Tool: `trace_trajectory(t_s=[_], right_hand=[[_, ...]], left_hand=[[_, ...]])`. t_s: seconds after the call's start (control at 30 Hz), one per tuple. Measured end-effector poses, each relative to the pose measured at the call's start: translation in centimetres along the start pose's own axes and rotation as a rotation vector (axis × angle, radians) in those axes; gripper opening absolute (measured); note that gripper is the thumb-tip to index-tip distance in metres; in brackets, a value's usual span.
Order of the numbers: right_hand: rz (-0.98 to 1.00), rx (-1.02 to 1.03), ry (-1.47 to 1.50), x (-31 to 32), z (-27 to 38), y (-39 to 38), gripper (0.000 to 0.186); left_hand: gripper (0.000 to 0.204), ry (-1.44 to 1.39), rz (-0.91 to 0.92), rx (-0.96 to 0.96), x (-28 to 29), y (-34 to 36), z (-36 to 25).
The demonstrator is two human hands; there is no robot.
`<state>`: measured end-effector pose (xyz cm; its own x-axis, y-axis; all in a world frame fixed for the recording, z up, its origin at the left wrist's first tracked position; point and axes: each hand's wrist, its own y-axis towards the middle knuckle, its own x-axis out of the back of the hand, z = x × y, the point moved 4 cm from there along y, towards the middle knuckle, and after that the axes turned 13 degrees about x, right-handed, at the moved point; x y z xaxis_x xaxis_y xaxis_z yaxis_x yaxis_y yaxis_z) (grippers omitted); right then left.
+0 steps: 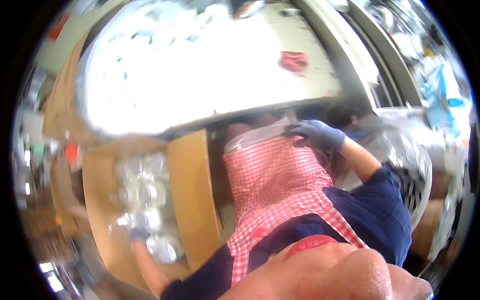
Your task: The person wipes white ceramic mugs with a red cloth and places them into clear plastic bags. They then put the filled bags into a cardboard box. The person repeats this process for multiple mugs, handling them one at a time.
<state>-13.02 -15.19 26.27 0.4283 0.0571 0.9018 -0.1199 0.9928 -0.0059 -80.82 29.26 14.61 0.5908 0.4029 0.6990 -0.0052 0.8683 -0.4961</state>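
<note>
My left hand [139,233], in a dark blue-grey glove, reaches down into an open cardboard box [189,185] at my left. It meets clear, shiny plastic-wrapped things [149,192] that lie in a row there. Blur and the items hide its fingers, so its grip does not show. At the right, my gloved right hand [320,135] rests by the edge of my red-and-white checked apron [277,175], its fingers stretched out and a little bent. A strip of clear plastic [260,137] crosses the apron's lower edge near those fingertips.
A brightly lit, glaring worktable [270,90] stands ahead, with a red cloth [293,61] at its right. At my right stands a white-rimmed basket [425,185] with clear plastic bags [395,147]. Metal rails [372,55] run along the table's right side.
</note>
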Motion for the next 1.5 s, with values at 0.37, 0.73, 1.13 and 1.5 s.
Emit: trace_trajectory(t_s=[0.37, 0.73, 1.13, 1.5], right_hand=[[-0.386, -1.193, -0.209, 20.6, -21.7, -25.4, 0.104], [-0.976, -0.613, -0.977, 33.9, -18.1, -33.4, 0.065], [-0.382, -0.083, -0.569, 27.7, -5.2, -2.3, 0.064], [-1.292, -0.098, -0.110, 13.9, 1.2, -23.8, 0.031]], left_hand=[[0.027, -0.553, -0.490, -0.630, 26.5, -23.5, -24.7], [0.029, -0.516, -0.572, -0.967, 38.3, -32.8, -34.4], [0.099, -0.832, -0.828, -1.472, 47.9, -43.0, -45.6], [0.074, -0.391, -1.038, -1.402, 50.6, -45.7, -50.4]])
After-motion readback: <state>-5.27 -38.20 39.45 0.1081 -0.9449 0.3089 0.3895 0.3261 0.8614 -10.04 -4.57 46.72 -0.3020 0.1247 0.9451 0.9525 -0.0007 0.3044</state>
